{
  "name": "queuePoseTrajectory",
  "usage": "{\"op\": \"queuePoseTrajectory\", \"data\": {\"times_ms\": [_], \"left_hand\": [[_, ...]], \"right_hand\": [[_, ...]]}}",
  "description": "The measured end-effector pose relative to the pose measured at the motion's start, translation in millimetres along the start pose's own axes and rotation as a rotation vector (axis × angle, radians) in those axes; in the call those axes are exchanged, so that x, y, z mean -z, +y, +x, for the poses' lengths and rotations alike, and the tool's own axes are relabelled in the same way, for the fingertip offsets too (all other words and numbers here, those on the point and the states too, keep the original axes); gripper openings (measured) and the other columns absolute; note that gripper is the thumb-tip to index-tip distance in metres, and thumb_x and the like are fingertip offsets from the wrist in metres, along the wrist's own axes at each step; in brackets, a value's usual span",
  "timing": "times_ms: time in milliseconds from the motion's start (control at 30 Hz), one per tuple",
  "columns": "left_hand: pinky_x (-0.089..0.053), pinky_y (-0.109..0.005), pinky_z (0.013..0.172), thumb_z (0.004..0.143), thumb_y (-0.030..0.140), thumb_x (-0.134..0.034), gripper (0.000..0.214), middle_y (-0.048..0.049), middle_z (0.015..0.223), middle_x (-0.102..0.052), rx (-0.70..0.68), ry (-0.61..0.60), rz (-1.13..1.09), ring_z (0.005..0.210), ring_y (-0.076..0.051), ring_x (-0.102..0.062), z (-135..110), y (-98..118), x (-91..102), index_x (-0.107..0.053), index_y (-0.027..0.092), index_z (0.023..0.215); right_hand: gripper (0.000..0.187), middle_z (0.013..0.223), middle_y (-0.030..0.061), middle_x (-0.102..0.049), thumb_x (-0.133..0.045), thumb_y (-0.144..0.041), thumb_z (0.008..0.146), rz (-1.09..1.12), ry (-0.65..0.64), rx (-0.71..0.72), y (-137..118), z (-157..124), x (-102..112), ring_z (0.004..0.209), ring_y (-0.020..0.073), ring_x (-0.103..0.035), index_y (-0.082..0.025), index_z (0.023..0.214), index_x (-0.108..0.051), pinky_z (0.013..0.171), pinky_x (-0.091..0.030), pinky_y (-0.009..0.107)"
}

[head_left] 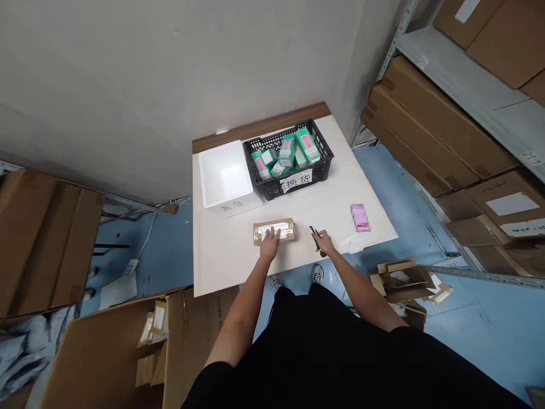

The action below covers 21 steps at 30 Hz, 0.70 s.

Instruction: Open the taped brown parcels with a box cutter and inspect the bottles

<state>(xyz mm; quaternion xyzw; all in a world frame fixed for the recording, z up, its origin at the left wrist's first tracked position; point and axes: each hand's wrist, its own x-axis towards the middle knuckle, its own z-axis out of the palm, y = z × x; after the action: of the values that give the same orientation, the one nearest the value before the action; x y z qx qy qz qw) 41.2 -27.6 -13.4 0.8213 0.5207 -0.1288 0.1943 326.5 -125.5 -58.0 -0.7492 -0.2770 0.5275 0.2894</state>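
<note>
A small brown taped parcel [285, 229] with a white label lies on the white table [238, 255]. My left hand [271, 243] rests flat on its near edge, fingers stretched out. To the right, my right hand [325, 243] is closed around a black and yellow utility knife [314, 233], its tip pointing toward the parcel. Knife and parcel stay a little apart.
At the table's back stand a white foam box [225, 176] and a black crate [313, 165] of green boxes. A pink item [360, 217] lies right. Cardboard cartons fill shelves [447, 142] on the right, open cartons [102, 352] lower left, scraps [404, 281] on the blue floor.
</note>
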Motion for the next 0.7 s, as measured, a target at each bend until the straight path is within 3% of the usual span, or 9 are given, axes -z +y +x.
{"op": "queuePoseTrajectory", "data": {"times_ms": [100, 200, 300, 400, 467, 533, 600, 700], "left_hand": [[-0.042, -0.057, 0.125, 0.11, 0.034, -0.042, 0.062, -0.0093, 0.18, -0.026, -0.007, 0.026, -0.008, 0.167, -0.036, -0.021, 1.2, -3.9, -4.0, -0.035, 0.03, 0.172], [-0.041, -0.055, 0.126, 0.11, 0.034, -0.043, 0.062, -0.01, 0.179, -0.028, -0.012, 0.031, -0.011, 0.167, -0.036, -0.022, 2.3, -6.8, -6.5, -0.036, 0.03, 0.171], [-0.04, -0.053, 0.126, 0.11, 0.035, -0.044, 0.061, -0.0101, 0.179, -0.029, -0.015, 0.034, -0.007, 0.166, -0.036, -0.023, 1.0, -5.9, -6.8, -0.037, 0.029, 0.171], [-0.039, -0.056, 0.126, 0.109, 0.035, -0.046, 0.062, -0.0103, 0.178, -0.033, -0.022, 0.042, 0.01, 0.165, -0.037, -0.025, -1.1, -2.1, -3.2, -0.038, 0.03, 0.17], [-0.039, -0.057, 0.125, 0.107, 0.041, -0.052, 0.063, -0.0117, 0.176, -0.036, -0.029, 0.033, 0.012, 0.163, -0.039, -0.029, 0.4, -0.9, 3.7, -0.042, 0.028, 0.168], [-0.04, -0.055, 0.123, 0.105, 0.049, -0.055, 0.063, -0.013, 0.172, -0.043, -0.023, 0.036, -0.011, 0.158, -0.04, -0.037, 6.0, -3.5, 14.8, -0.049, 0.027, 0.164], [-0.04, -0.053, 0.123, 0.106, 0.05, -0.051, 0.06, -0.0131, 0.169, -0.047, 0.005, 0.067, -0.037, 0.155, -0.038, -0.04, 15.0, -10.3, 28.6, -0.052, 0.026, 0.161], [-0.032, -0.052, 0.127, 0.107, 0.044, -0.05, 0.06, -0.0121, 0.173, -0.04, 0.052, 0.072, -0.047, 0.161, -0.038, -0.029, 27.5, -24.2, 47.2, -0.046, 0.025, 0.164]], "right_hand": [[0.014, 0.082, -0.0003, -0.074, -0.067, -0.035, 0.094, -0.084, 0.189, -0.015, 5.2, 18.4, 5.6, 0.071, 0.0171, -0.075, -0.024, 0.093, -0.059, 0.066, -0.054, 0.023], [0.011, 0.098, 0.0052, -0.079, -0.065, -0.033, 0.092, -0.171, 0.264, 0.024, 4.2, 40.4, 14.7, 0.097, 0.0212, -0.077, -0.023, 0.09, -0.066, 0.083, -0.056, 0.027], [0.021, 0.113, 0.0121, -0.079, -0.064, -0.034, 0.095, -0.237, 0.328, 0.039, 1.4, 56.0, 22.8, 0.114, 0.0273, -0.073, -0.02, 0.108, -0.072, 0.095, -0.055, 0.034], [0.041, 0.131, 0.0196, -0.072, -0.059, -0.033, 0.097, -0.279, 0.431, 0.145, -2.1, 53.8, 16.2, 0.13, 0.0321, -0.063, -0.015, 0.133, -0.068, 0.108, -0.05, 0.042], [0.05, 0.135, 0.0199, -0.07, -0.055, -0.036, 0.099, -0.268, 0.407, 0.241, -6.2, 41.3, -1.8, 0.13, 0.0323, -0.061, -0.014, 0.143, -0.062, 0.111, -0.05, 0.044], [0.056, 0.132, 0.0163, -0.07, -0.055, -0.042, 0.1, -0.233, 0.294, 0.29, -13.0, 24.0, -29.5, 0.122, 0.0307, -0.065, -0.017, 0.149, -0.058, 0.105, -0.054, 0.043], [0.06, 0.13, 0.0129, -0.07, -0.059, -0.049, 0.098, -0.191, 0.175, 0.272, -22.9, 8.0, -61.4, 0.113, 0.0287, -0.069, -0.021, 0.151, -0.057, 0.1, -0.056, 0.04], [0.07, 0.131, 0.011, -0.069, -0.068, -0.051, 0.093, -0.133, 0.085, 0.167, -40.8, -3.5, -101.7, 0.113, 0.0288, -0.07, -0.023, 0.154, -0.053, 0.099, -0.056, 0.037]]}}
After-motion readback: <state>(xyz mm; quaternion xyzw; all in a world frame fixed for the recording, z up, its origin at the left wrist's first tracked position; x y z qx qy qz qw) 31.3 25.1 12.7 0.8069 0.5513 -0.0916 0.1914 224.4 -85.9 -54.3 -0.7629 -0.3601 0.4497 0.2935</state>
